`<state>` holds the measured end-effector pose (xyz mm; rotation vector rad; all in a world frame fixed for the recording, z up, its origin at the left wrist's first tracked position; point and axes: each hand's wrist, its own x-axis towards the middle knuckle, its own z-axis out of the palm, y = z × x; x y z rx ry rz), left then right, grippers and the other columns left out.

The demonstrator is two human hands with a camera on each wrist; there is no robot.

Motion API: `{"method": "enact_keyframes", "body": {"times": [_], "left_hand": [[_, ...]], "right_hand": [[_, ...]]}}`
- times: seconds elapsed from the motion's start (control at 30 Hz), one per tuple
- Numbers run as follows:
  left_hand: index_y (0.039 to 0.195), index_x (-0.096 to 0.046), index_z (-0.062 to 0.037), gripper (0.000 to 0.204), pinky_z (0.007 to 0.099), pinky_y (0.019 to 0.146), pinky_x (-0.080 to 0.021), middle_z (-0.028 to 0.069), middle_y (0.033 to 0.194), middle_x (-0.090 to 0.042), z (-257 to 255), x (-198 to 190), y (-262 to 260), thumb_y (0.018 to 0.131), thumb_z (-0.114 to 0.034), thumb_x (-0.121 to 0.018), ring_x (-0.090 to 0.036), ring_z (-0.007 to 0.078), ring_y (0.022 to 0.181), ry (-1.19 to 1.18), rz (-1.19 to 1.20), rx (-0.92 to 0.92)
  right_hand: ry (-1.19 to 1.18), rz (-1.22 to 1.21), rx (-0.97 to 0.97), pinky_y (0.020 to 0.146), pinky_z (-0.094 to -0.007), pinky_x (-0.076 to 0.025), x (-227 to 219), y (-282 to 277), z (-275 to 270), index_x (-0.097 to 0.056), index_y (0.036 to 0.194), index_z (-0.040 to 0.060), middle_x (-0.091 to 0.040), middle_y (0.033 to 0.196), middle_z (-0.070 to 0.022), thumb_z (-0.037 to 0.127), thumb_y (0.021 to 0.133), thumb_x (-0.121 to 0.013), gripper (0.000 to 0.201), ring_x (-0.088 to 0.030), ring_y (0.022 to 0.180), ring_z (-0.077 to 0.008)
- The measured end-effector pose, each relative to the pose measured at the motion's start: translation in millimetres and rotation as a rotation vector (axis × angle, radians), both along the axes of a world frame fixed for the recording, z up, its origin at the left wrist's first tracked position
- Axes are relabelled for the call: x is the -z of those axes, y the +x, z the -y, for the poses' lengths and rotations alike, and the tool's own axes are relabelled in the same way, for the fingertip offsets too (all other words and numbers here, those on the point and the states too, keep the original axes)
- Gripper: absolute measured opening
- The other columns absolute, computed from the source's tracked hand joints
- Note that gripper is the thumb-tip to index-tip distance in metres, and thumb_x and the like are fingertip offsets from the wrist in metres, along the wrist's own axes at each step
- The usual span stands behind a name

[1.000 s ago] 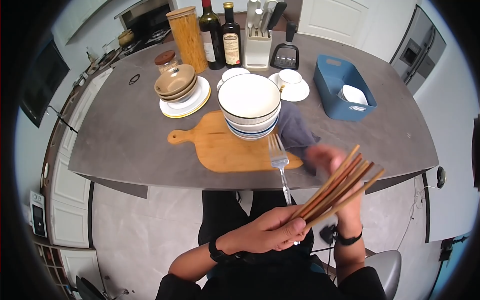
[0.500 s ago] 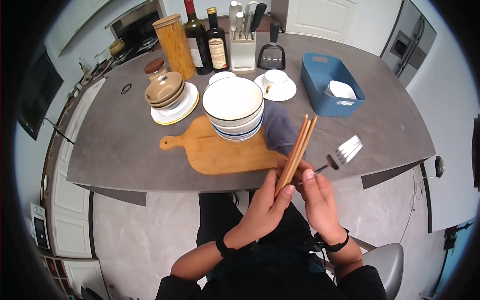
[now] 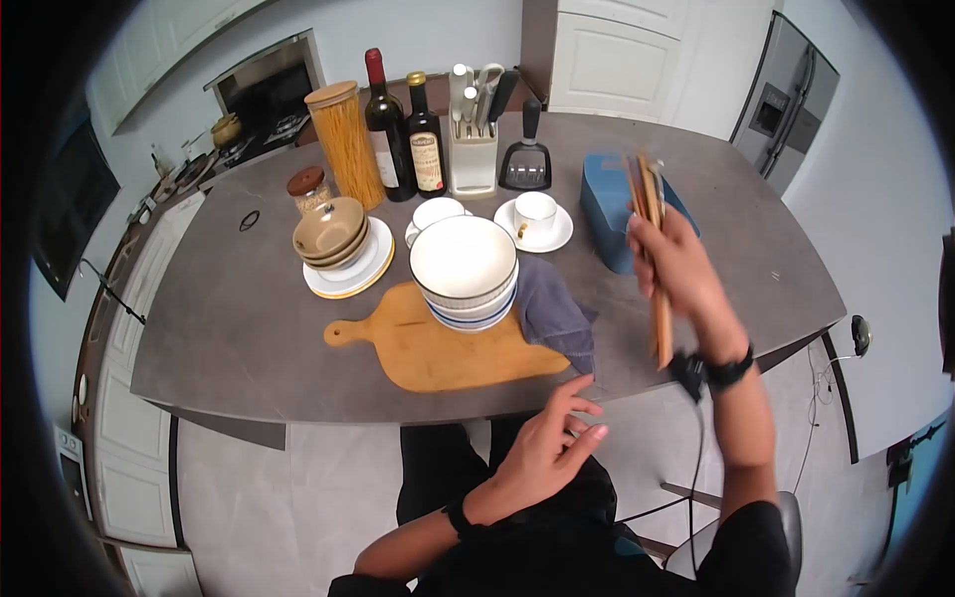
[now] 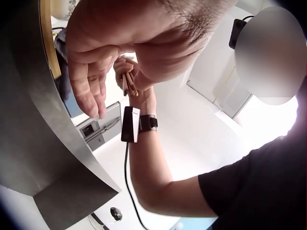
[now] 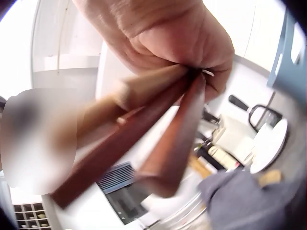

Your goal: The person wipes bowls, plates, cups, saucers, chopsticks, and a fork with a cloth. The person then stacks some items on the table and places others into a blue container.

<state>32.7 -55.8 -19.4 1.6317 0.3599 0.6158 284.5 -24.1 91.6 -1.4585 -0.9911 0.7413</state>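
Observation:
My right hand (image 3: 686, 269) grips a bundle of wooden chopsticks (image 3: 662, 333), raised over the table's right part and overlapping the blue bin (image 3: 602, 224) in the head view. The upper ends are blurred. Seen from the right wrist, thick brown chopstick ends (image 5: 170, 148) fan out below the fist, and a small pale tip pokes out beside the fingers. With nothing in it, my left hand (image 3: 537, 453) hovers at the front edge, fingers loosely bent, close to the grey cloth (image 3: 552, 308). The inside of the bin is mostly hidden behind the right hand.
A stack of white bowls (image 3: 463, 259) stands on the wooden cutting board (image 3: 428, 358). Brown bowls (image 3: 328, 229) rest on plates at left. Behind are bottles (image 3: 388, 144), a pasta jar (image 3: 345, 144), a knife block (image 3: 474, 164) and a cup (image 3: 536, 211) on its saucer.
Both hands were together on the chopsticks and a fork. Now the right hand has carried the chopsticks forward and right to the bin, and the left hand has let go. The fork is no longer distinct.

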Motion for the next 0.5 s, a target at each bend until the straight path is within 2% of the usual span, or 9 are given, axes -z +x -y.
{"method": "enact_keyframes", "body": {"times": [0.1, 0.13, 0.2, 0.23, 0.33, 0.37, 0.43, 0.47, 0.5], "left_hand": [[0.143, -0.044, -0.0001, 0.046, 0.0258, 0.079, -0.057, 0.0125, 0.119, -0.066, -20, -1, -25, 0.099, -0.001, -0.059, -0.070, 0.0146, 0.096, -0.015, 0.019, -0.091], [0.142, -0.046, -0.0006, 0.044, 0.0257, 0.078, -0.056, 0.0121, 0.118, -0.066, -28, -1, -33, 0.099, 0.000, -0.057, -0.070, 0.0148, 0.095, -0.003, 0.047, -0.132], [0.139, -0.048, -0.0003, 0.040, 0.0257, 0.077, -0.056, 0.0120, 0.118, -0.066, -41, -2, -49, 0.100, -0.001, -0.057, -0.070, 0.0153, 0.093, -0.002, 0.087, -0.228], [0.137, -0.049, -0.0003, 0.037, 0.0252, 0.076, -0.056, 0.0115, 0.117, -0.066, -48, -4, -57, 0.101, -0.003, -0.056, -0.069, 0.0150, 0.091, -0.019, 0.094, -0.275], [0.131, -0.052, -0.0010, 0.028, 0.0248, 0.075, -0.055, 0.0101, 0.112, -0.065, -67, -7, -76, 0.104, -0.007, -0.055, -0.067, 0.0129, 0.089, 0.023, 0.143, -0.439], [0.131, -0.052, -0.0010, 0.028, 0.0248, 0.075, -0.055, 0.0101, 0.112, -0.065, -73, -5, -80, 0.104, -0.007, -0.055, -0.067, 0.0129, 0.089, 0.014, 0.145, -0.439], [0.124, -0.054, -0.0008, 0.021, 0.0241, 0.073, -0.054, 0.0092, 0.109, -0.065, -86, -1, -88, 0.104, -0.008, -0.055, -0.066, 0.0113, 0.086, 0.033, 0.232, -0.604], [0.124, -0.054, -0.0008, 0.021, 0.0241, 0.073, -0.054, 0.0092, 0.109, -0.065, -92, 0, -91, 0.104, -0.008, -0.055, -0.066, 0.0113, 0.086, 0.024, 0.230, -0.608], [0.122, -0.054, -0.0008, 0.019, 0.0238, 0.072, -0.053, 0.0089, 0.108, -0.065, -98, 0, -95, 0.104, -0.008, -0.055, -0.065, 0.0109, 0.086, 0.038, 0.238, -0.644]], "right_hand": [[-0.328, 0.097, -0.033, 0.041, -0.0242, -0.043, -13, 68, -55, -0.050, 0.092, 0.0009, -0.053, 0.073, -0.0010, 0.013, 0.101, -0.057, 0.017, -0.050, 0.052, -0.0079], [-0.326, 0.103, -0.029, 0.041, -0.0242, -0.043, -10, 86, -70, -0.050, 0.092, 0.0009, -0.053, 0.073, -0.0010, 0.013, 0.101, -0.057, 0.017, -0.050, 0.052, -0.0079], [-0.690, 0.255, -0.065, 0.040, -0.0248, -0.045, -9, 108, -93, -0.053, 0.086, -0.0007, -0.054, 0.067, -0.0025, 0.008, 0.099, -0.057, 0.017, -0.052, 0.049, -0.0091], [-0.766, 0.290, -0.074, 0.040, -0.0249, -0.045, -12, 108, -100, -0.055, 0.079, -0.0019, -0.055, 0.062, -0.0037, 0.004, 0.097, -0.057, 0.020, -0.053, 0.047, -0.0105], [-0.901, 0.335, -0.160, 0.041, -0.0250, -0.046, -9, 110, -119, -0.057, 0.078, -0.0026, -0.055, 0.062, -0.0038, 0.005, 0.098, -0.058, 0.021, -0.054, 0.049, -0.0115], [-0.866, 0.213, -0.198, 0.042, -0.0258, -0.047, 3, 125, -126, -0.059, 0.077, -0.0025, -0.057, 0.063, -0.0040, 0.005, 0.098, -0.059, 0.023, -0.057, 0.050, -0.0131], [-0.872, 0.191, -0.191, 0.042, -0.0256, -0.048, 24, 146, -138, -0.060, 0.076, -0.0016, -0.059, 0.064, -0.0043, 0.005, 0.099, -0.059, 0.024, -0.058, 0.051, -0.0133], [-0.870, 0.164, -0.186, 0.043, -0.0255, -0.048, 37, 157, -144, -0.061, 0.076, -0.0007, -0.060, 0.064, -0.0046, 0.005, 0.100, -0.058, 0.025, -0.060, 0.052, -0.0136], [-0.827, 0.133, -0.203, 0.047, -0.0324, -0.052, 66, 191, -151, -0.067, 0.079, -0.0051, -0.066, 0.070, -0.0098, 0.006, 0.094, -0.062, 0.019, -0.065, 0.057, -0.0197]]}}
